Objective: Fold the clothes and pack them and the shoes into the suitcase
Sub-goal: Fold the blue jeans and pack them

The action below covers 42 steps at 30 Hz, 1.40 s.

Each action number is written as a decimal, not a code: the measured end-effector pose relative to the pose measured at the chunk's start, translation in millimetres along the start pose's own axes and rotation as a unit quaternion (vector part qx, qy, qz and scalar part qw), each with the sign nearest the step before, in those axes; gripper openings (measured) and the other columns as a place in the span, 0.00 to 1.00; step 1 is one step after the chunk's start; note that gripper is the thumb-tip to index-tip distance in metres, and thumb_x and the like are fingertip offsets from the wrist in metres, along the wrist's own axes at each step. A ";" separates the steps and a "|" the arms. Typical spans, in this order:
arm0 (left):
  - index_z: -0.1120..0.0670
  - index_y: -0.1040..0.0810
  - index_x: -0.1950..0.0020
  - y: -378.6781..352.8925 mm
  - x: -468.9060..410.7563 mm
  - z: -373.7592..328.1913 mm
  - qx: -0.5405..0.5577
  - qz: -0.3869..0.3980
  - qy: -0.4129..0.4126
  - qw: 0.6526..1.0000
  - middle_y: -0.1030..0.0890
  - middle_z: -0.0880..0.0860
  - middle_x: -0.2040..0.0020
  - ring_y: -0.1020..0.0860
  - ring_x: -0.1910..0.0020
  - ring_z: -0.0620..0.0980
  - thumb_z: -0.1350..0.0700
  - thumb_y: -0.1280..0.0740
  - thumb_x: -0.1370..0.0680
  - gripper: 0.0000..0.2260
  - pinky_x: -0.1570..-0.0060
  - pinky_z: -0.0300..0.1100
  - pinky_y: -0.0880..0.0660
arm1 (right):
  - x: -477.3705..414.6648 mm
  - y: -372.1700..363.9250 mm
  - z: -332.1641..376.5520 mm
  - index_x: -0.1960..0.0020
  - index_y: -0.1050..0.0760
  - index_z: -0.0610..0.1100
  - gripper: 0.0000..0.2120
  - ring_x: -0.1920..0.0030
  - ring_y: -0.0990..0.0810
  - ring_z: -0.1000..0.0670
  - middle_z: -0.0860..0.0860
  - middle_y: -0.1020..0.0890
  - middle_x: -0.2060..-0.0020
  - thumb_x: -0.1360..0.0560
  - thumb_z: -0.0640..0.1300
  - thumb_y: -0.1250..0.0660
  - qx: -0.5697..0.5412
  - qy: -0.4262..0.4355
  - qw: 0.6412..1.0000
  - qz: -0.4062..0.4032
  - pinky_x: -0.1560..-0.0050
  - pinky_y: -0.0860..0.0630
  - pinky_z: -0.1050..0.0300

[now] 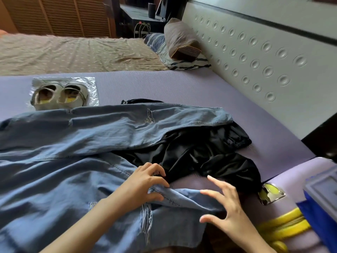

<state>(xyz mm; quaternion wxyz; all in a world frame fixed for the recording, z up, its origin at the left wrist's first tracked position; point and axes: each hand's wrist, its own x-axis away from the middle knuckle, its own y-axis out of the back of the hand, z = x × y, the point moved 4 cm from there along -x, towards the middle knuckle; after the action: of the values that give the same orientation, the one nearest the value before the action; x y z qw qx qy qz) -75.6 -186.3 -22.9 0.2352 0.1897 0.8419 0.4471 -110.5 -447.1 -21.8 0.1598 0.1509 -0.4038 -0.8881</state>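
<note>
Jeans point(91, 136) — hems rightward, waist left

The blue ripped jeans point(73, 143) lie unfolded and rumpled, and the left hand point(145, 181) pinches a stitched edge of them. Most of the denim spreads left of the grip, with one leg stretching across beyond it. A shiny black garment point(209, 157) lies crumpled just beyond and right of the grip, partly under that leg. The pair of pale shoes point(60, 95) with yellow insoles sits side by side, far beyond the grip and to its left. The lilac suitcase point(291, 179) with yellow trim lies well right of the grip.
</note>
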 end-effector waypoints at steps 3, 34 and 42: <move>0.43 0.23 0.56 -2.9 -0.4 -1.1 0.028 -0.024 0.021 0.999 0.31 0.38 0.48 0.32 0.51 0.40 0.43 0.32 0.34 0.09 0.50 0.38 0.32 | 14.4 -2.4 -14.0 0.40 0.27 0.61 0.23 0.30 0.38 0.58 0.64 0.35 0.30 0.34 0.55 0.27 0.042 0.012 0.998 -0.037 0.32 0.37 0.64; 0.53 0.20 0.49 29.9 -63.2 48.6 0.029 -0.179 0.310 0.933 0.19 0.52 0.54 0.22 0.51 0.54 0.50 0.27 0.28 0.11 0.54 0.44 0.29 | -144.0 92.8 -89.4 0.36 0.25 0.44 0.17 0.40 0.24 0.44 0.46 0.20 0.42 0.23 0.46 0.33 0.165 -0.176 0.969 -0.045 0.35 0.33 0.51; 0.52 0.19 0.54 33.5 -65.7 58.3 0.043 -0.215 0.319 0.922 0.18 0.52 0.58 0.21 0.55 0.53 0.47 0.29 0.27 0.09 0.55 0.47 0.26 | -176.4 121.6 -92.1 0.49 0.17 0.43 0.07 0.48 0.27 0.38 0.41 0.19 0.54 0.24 0.42 0.33 0.299 -0.144 0.930 -0.160 0.38 0.42 0.49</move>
<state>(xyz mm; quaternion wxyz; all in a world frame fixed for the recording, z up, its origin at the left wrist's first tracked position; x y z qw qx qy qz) 14.7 -164.6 -8.4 0.0358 -0.1387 0.9112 0.3862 105.1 -512.9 37.9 -0.0966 0.1247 -0.6402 -0.7519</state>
